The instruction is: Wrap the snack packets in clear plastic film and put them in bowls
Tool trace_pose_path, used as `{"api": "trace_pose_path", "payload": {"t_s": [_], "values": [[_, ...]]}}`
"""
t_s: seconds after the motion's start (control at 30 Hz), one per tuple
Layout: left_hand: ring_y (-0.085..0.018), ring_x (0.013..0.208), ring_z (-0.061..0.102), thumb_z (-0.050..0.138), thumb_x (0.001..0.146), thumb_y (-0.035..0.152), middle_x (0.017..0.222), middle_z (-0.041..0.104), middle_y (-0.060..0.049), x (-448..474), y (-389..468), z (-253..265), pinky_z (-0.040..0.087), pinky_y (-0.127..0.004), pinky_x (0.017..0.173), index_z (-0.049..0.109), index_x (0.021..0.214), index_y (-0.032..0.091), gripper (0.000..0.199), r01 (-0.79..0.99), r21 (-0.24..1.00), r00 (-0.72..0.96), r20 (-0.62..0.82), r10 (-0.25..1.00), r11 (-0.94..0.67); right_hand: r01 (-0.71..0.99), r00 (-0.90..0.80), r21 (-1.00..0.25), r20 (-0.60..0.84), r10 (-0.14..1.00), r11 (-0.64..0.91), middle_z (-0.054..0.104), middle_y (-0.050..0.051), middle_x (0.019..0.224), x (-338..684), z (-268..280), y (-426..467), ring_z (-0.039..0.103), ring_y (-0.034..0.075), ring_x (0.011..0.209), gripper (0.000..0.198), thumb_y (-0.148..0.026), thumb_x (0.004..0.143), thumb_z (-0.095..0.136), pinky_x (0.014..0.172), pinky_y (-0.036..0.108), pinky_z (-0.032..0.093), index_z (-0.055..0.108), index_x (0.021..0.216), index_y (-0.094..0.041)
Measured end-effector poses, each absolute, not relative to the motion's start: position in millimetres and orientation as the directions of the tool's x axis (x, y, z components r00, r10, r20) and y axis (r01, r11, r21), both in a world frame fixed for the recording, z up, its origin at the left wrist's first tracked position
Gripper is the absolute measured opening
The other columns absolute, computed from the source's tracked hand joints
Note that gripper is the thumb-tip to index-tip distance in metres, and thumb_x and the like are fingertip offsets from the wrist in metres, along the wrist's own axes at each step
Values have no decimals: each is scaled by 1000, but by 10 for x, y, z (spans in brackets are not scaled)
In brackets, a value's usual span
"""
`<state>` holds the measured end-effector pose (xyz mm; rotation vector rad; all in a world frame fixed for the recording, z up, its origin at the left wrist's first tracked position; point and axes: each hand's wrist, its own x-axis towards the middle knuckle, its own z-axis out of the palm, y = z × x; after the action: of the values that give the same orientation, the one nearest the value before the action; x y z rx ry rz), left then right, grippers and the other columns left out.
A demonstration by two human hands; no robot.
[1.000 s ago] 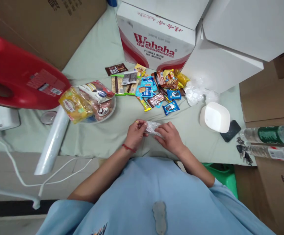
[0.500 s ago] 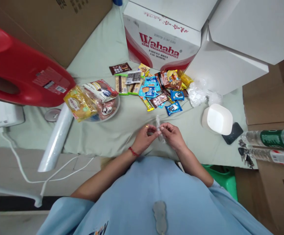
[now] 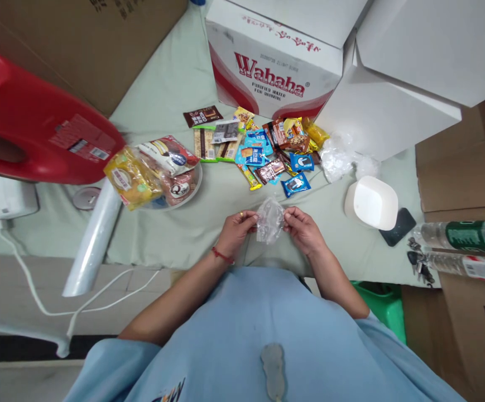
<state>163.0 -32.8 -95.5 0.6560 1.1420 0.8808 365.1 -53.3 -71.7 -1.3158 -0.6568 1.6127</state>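
the left hand (image 3: 233, 234) and the right hand (image 3: 306, 231) are holding clear crinkled plastic (image 3: 269, 222) between them, fingers clamped on its nine and three o'clock edges; wrapped snacks (image 3: 271, 170) are lying at twelve o'clock.

- Looks like a makeshift storage corner; home or office, can't tell.
- Cloth-covered table (image 3: 142, 234), wrapped snacks (image 3: 254, 155) piled on it.
- Wahaha water carton (image 3: 271, 81), white cartons (image 3: 430, 50), brown cardboard boxes (image 3: 460, 178) crowding the edges.
- Tiled floor (image 3: 108, 276), green plastic stool (image 3: 387, 315).
- Keys (image 3: 422, 273), water bottles (image 3: 466, 235) lying about.
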Motion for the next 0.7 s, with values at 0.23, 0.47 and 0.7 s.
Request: {"api": "trace_pose_path", "payload": {"t_s": [0.23,0.47,0.7], "values": [[-12,63,54,83,62,45,69,60,2,1551,-274,-950,45,-26,61,67,79,19,35,-302,804,131,-497,858,512,-398,-9,-768,-543,839,-502,57,-5,74,3850,-733,-571,51,10,64,48,-49,64,97,60,23,49,62,83,-22],[-15,83,56,77,77,32,100,61,-2,1544,-378,-790,47,-26,73,65,97,23,25,131,989,-158,-52,986,73,-333,44,-844,-460,887,-421,61,-2,78,3747,-728,-618,53,13,68,47,-54,67,94,59,23,47,65,86,-23],[-20,82,60,75,84,34,91,67,-4,1773,-421,-681,50,-34,85,77,107,26,24,200,961,411,93,907,-189,-296,34,-867,-429,903,-401,58,-4,73,3650,-637,-593,49,11,61,48,-57,69,92,53,22,44,64,88,-23]]}}
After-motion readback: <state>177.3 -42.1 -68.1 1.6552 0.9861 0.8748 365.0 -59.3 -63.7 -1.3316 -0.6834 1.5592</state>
